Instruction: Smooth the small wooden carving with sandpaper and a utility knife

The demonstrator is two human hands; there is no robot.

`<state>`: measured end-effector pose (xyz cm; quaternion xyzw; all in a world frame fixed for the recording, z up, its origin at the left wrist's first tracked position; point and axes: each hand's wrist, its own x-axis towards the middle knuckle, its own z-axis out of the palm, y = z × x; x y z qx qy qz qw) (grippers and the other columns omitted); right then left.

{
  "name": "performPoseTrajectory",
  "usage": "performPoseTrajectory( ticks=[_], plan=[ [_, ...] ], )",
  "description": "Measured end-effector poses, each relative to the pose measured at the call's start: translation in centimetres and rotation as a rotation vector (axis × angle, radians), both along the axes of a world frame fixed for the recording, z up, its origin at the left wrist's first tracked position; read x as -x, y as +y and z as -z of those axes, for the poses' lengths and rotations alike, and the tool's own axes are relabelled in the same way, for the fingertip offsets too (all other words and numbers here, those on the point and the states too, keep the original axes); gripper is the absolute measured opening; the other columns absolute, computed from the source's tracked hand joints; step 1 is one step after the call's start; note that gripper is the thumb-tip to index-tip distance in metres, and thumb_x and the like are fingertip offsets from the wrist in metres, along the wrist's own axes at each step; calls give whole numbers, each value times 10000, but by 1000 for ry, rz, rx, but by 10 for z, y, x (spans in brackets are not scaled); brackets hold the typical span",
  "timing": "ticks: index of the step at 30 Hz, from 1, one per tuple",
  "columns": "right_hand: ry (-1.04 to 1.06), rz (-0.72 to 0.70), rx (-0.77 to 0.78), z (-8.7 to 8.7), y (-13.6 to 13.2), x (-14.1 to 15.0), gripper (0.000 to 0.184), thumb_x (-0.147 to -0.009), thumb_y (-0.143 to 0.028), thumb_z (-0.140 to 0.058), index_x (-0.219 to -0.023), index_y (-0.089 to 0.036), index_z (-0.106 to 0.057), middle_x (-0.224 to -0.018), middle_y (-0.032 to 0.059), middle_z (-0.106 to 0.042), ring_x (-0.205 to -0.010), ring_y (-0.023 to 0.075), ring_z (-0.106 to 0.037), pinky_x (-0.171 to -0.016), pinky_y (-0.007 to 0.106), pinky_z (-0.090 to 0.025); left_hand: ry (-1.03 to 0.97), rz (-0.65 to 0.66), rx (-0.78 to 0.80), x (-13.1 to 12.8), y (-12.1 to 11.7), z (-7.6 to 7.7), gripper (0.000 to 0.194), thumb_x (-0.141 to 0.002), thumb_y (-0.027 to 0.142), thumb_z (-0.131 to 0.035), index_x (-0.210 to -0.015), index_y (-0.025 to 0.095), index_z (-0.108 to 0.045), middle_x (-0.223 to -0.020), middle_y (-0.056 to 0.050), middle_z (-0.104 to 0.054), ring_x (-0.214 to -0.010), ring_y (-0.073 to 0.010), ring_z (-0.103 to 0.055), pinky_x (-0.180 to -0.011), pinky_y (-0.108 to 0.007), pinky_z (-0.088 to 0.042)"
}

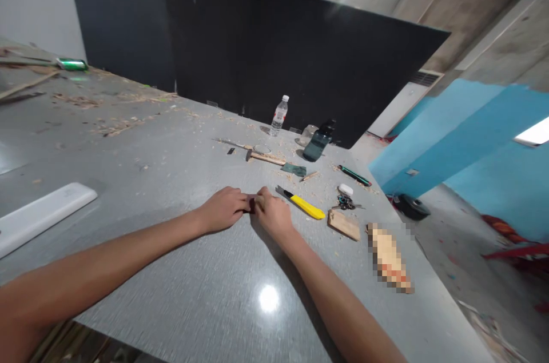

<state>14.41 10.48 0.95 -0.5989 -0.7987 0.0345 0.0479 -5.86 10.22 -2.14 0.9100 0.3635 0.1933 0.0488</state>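
Over the grey table (193, 300), my left hand (223, 207) and my right hand (274, 211) almost meet. The fingers of both are closed around a small brown piece (252, 201), mostly hidden by them; its kind cannot be made out. Just right of my right hand lies a yellow-handled utility knife (306, 207), its dark end pointing toward the fingers. Beyond the hands rests a hammer (268, 158) with a wooden handle, beside a dark green scrap (294, 170) and a pencil (309, 176).
Farther back stand a clear water bottle (279, 116), a glass jar (307, 135) and a dark bottle (318, 143). To the right lie a wooden block (343, 224), scissors (344, 202), a white case (345, 189), a green-black pen (355, 175) and a pixelated object (389, 257). A white bar (47, 215) lies left.
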Motion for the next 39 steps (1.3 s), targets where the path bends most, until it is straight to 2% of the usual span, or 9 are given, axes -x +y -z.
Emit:
performPoseTrajectory(
  ticks=[5, 8, 12, 17, 21, 26, 28, 33, 39],
  plan=[
    [-67, 160, -14, -8, 14, -39, 328, -1021, -202, -498, -1327, -164, -609, -1062, 188, -816, -959, 314, -792, -750, 333, -440, -34, -10, 9, 2, 4, 4, 338, -941, 61, -536, -1048, 237, -805, -1016, -41, -773, -980, -233, -665, -910, -390, -496],
    [-65, 171, -23, -15, 15, -54, 304, -1023, -202, -487, -1287, -156, -630, -1035, 182, -818, -936, 312, -789, -747, 333, -436, -51, -7, 9, 3, 4, 7, 348, -934, 50, -537, -1053, 231, -809, -1011, -41, -771, -974, -225, -662, -910, -373, -497],
    [7, 45, -40, -13, 6, -40, 278, -1061, -287, -491, -1284, -215, -641, -1020, 104, -828, -931, 265, -781, -726, 307, -409, -51, -1, 0, 5, 3, 8, 337, -936, 67, -550, -1075, 227, -811, -999, -46, -763, -971, -233, -654, -896, -386, -488],
    [81, -61, -56, -6, 3, -20, 279, -1057, -320, -522, -1268, -219, -675, -972, 89, -832, -859, 249, -774, -681, 303, -377, -35, 1, -8, 7, 1, 9, 342, -944, 83, -553, -1114, 243, -802, -1044, -46, -770, -986, -240, -651, -909, -407, -470],
    [137, -46, -112, -21, 5, -28, 330, -1060, -354, -501, -1308, -200, -654, -959, 97, -824, -870, 267, -766, -720, 302, -413, -37, -3, -4, 7, 1, 9, 325, -945, 88, -558, -1099, 240, -799, -1053, -48, -776, -1001, -244, -652, -912, -409, -462],
    [231, -7, -268, -40, 1, -35, 469, -1131, -401, -310, -1478, -178, -533, -1203, 136, -791, -1033, 274, -751, -889, 326, -473, -52, 6, 3, 7, 1, 9, 314, -953, 94, -561, -1117, 231, -791, -1083, -42, -780, -1013, -231, -661, -929, -409, -457],
    [174, -20, -234, -34, 0, -32, 458, -1138, -385, -288, -1444, -182, -563, -1196, 145, -788, -1036, 271, -750, -883, 327, -473, -51, 6, 1, 7, 2, 9, 318, -957, 97, -559, -1124, 238, -789, -1088, -41, -781, -1018, -230, -662, -932, -409, -456],
    [12, -97, -15, -6, 4, -22, 241, -1049, -279, -509, -1203, -189, -672, -956, 122, -814, -841, 253, -758, -716, 298, -431, -31, -10, -16, 7, 2, 9, 316, -951, 95, -548, -1084, 251, -789, -1038, -39, -774, -983, -232, -653, -911, -405, -453],
    [-10, -95, -3, -2, 2, -23, 281, -1058, -250, -484, -1285, -190, -639, -985, 128, -822, -856, 262, -773, -694, 310, -420, -9, -17, -29, 7, 0, 7, 306, -946, 93, -547, -1057, 252, -784, -1031, -39, -760, -981, -237, -638, -895, -407, -449]
  ],
)
